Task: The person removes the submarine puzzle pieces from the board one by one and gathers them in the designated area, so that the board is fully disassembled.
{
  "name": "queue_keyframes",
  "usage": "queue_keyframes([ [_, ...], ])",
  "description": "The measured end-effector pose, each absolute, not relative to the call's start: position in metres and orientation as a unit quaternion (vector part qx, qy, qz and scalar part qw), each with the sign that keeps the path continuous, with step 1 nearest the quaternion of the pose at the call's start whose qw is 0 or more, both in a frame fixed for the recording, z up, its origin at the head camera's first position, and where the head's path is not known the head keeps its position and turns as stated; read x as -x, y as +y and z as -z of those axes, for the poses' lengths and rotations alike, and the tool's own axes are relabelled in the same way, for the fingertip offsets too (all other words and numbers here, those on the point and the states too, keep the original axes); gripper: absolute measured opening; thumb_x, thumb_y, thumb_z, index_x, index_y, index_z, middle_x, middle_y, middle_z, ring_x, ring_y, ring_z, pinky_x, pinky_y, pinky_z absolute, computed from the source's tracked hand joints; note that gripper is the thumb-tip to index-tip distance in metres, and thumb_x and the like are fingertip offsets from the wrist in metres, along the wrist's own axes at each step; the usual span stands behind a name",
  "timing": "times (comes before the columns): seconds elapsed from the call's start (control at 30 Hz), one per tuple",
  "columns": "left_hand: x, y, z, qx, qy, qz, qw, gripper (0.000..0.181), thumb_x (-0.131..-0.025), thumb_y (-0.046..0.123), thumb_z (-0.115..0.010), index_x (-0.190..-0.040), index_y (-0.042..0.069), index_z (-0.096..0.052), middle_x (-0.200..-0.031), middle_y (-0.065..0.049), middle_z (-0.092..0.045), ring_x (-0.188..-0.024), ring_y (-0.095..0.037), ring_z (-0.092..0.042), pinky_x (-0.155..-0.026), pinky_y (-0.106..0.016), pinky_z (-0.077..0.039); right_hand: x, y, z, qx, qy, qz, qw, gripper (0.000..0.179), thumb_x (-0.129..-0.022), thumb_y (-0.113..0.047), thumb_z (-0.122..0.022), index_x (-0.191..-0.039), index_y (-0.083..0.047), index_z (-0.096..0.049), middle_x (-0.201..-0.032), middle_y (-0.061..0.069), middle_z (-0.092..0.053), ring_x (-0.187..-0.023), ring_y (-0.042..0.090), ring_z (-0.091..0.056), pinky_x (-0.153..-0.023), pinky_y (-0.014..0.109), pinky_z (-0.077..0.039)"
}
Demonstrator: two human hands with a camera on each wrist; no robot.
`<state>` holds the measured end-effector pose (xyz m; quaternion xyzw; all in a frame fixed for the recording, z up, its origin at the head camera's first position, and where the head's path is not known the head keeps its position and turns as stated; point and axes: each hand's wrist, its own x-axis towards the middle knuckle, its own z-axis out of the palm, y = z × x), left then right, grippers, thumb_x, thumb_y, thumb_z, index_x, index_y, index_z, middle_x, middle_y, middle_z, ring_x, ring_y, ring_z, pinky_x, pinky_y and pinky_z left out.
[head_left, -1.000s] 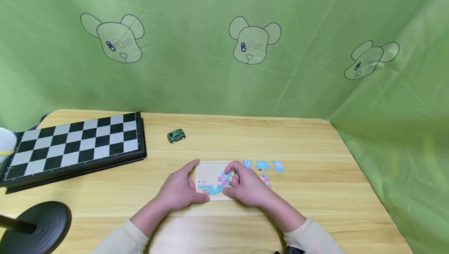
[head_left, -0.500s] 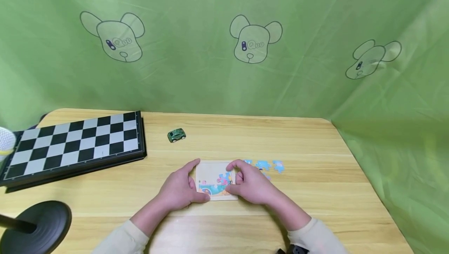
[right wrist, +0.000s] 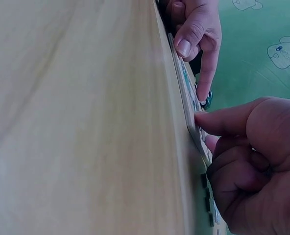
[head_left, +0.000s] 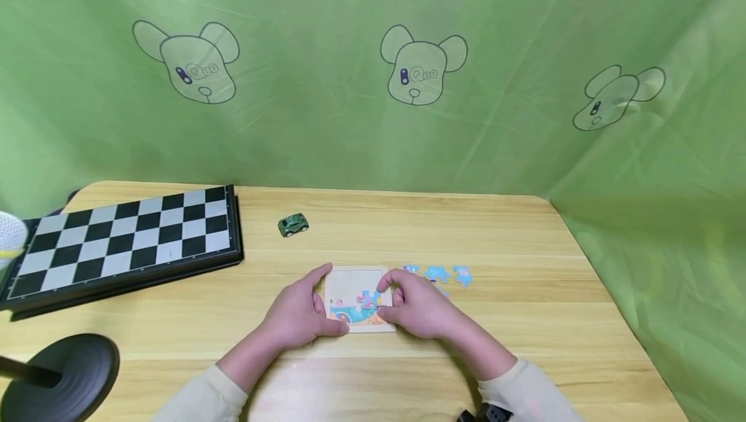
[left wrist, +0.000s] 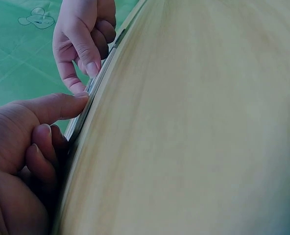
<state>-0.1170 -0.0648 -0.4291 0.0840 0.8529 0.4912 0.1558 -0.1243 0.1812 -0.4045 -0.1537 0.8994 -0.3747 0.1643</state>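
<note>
In the head view a small light wooden puzzle tray (head_left: 348,279) lies on the table, with joined teal and orange pieces (head_left: 352,314) along its near side. My left hand (head_left: 298,315) grips the tray's left side, thumb at the near edge and forefinger along the far corner. My right hand (head_left: 421,304) pinches a blue and pink puzzle piece (head_left: 368,299) between thumb and forefinger at the tray's right side, just above the joined row. The piece's right end is hidden by those fingers. In the right wrist view the right thumb (right wrist: 208,121) reaches over the tray's edge.
Loose puzzle pieces (head_left: 436,274) lie right of the tray, some partly behind my right hand. A green toy car (head_left: 293,224) stands farther back. At left are a black-and-white checkered board (head_left: 125,234) and a round black stand base (head_left: 61,377). A green curtain (head_left: 326,137) backs the table.
The blue and pink piece has shifted slightly left and toward me within the tray. My right hand first drew a little to the right; the left hand stays put.
</note>
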Motion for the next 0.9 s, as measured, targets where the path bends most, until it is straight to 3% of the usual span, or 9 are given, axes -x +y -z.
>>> queue_keyframes([
  [0.27,0.117,-0.065,0.429,-0.082,0.848,-0.498,0.159,0.11,-0.064,0.024,-0.094,-0.155,0.009,-0.034,-0.064,-0.002,-0.058,-0.052,-0.017,-0.054,-0.051,-0.035,-0.043,0.121,0.184,0.392,0.155,0.891,0.395,0.159,0.03,-0.087,-0.013,-0.077,-0.111,-0.007,-0.06,-0.063,-0.002,-0.048,-0.052,0.01,-0.041,-0.057,0.029,-0.041],
  [0.63,0.116,-0.065,0.429,-0.079,0.848,-0.499,0.158,0.111,-0.063,0.023,-0.095,-0.155,0.01,-0.034,-0.064,-0.002,-0.058,-0.053,-0.018,-0.054,-0.053,-0.035,-0.044,0.115,0.212,0.381,0.152,0.885,0.421,0.127,0.032,-0.087,-0.011,-0.078,-0.112,-0.005,-0.059,-0.062,-0.004,-0.039,-0.054,0.007,-0.035,-0.069,0.028,-0.043],
  [0.9,0.117,-0.065,0.43,-0.079,0.85,-0.497,0.156,0.112,-0.063,0.024,-0.095,-0.155,0.009,-0.034,-0.064,-0.002,-0.058,-0.053,-0.019,-0.055,-0.054,-0.036,-0.044,0.112,0.241,0.379,0.143,0.878,0.444,0.106,0.035,-0.085,-0.01,-0.08,-0.112,-0.002,-0.06,-0.063,-0.003,-0.037,-0.055,0.008,-0.035,-0.062,0.027,-0.039],
])
